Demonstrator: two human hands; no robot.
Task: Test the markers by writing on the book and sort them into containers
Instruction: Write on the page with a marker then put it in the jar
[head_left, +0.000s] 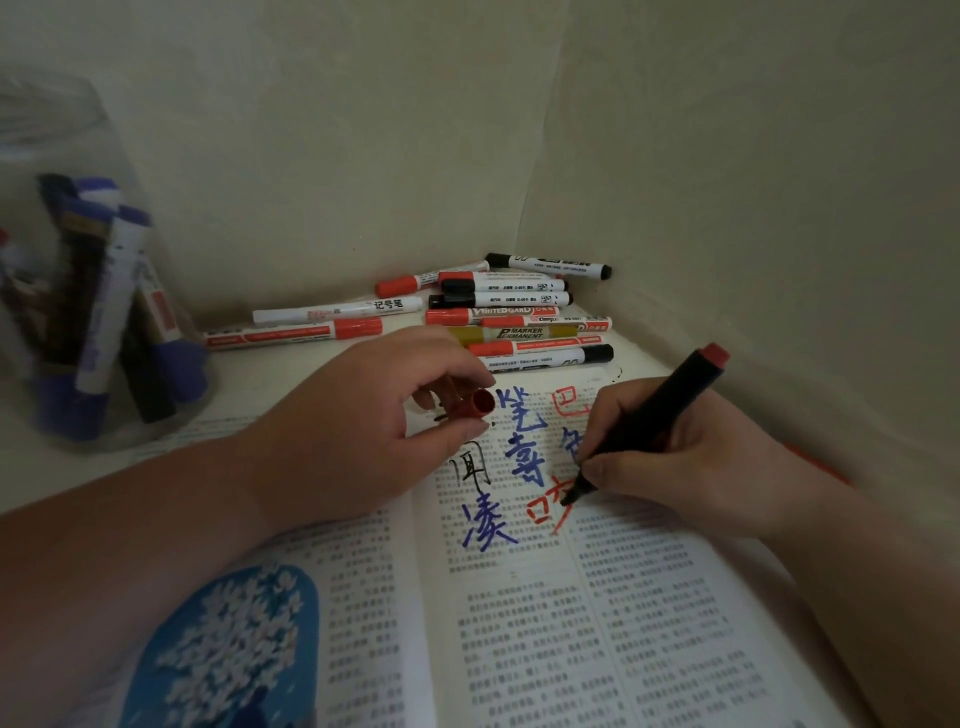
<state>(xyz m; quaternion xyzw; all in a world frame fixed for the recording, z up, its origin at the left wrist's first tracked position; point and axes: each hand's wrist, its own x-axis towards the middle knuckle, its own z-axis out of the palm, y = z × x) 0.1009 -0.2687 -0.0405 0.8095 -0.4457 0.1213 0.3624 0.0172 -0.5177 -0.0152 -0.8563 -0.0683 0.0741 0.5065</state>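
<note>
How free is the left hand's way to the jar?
Probably yes: the jar stands left of the left hand with nothing between. But that hand pinches the cap, so it can't grasp much.

An open book (519, 623) scrawled in blue, black and red lies under both hands. The right hand (675, 457) grips a black marker (649, 421), tip on the page. The left hand (358, 415) pinches a red cap (470, 404). Capped markers (498, 312) lie piled beyond the hands, and a jar (78, 312) left of them holds more.

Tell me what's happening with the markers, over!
Right hand grips black marker, tip on book, red ink showing. Left hand pinches red cap. Nothing blocking; marker pile lies behind book.
</note>
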